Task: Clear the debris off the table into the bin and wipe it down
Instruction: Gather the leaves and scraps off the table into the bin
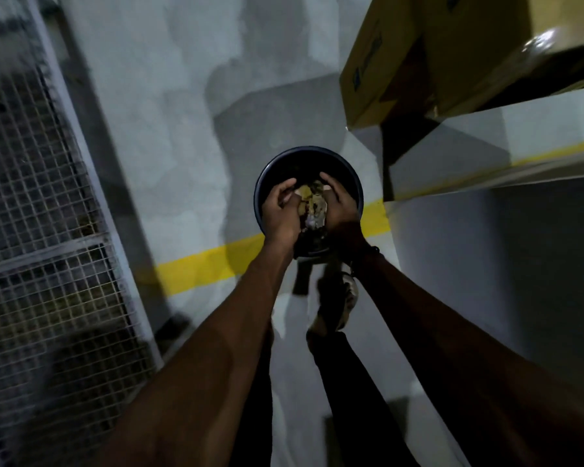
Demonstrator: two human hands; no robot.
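Yellowish and pale scraps of debris [309,200] are cupped between two hands directly above the open mouth of the bin [346,171]. The scraps are crumpled together, with a whitish piece lower in the bundle; their exact kind cannot be told in the dim light. The left hand [280,212] is pressed against the bundle's left side, its fingers curled inward over the top. The right hand [339,207] is pressed against the right side, fingers likewise curled over the scraps, so that the debris is held between both palms. A dark band [368,254] is worn at the right wrist.

The bin is round, with a dark blue rim and a dark interior, and it is seen from above on the grey floor [169,136]. More dark matter is visible inside it beneath the hands. A shoe [343,303] is seen just below the bin, near its closer edge, with dark trouser legs below it.

A yellow line [199,267] is painted across the floor and passes behind the bin, continuing along a grey ledge to the right. A wire mesh panel [34,214] in a pale frame is stood at the left. A cardboard box [452,55] is seen at the upper right, tilted in the wide view, well apart from the bin.
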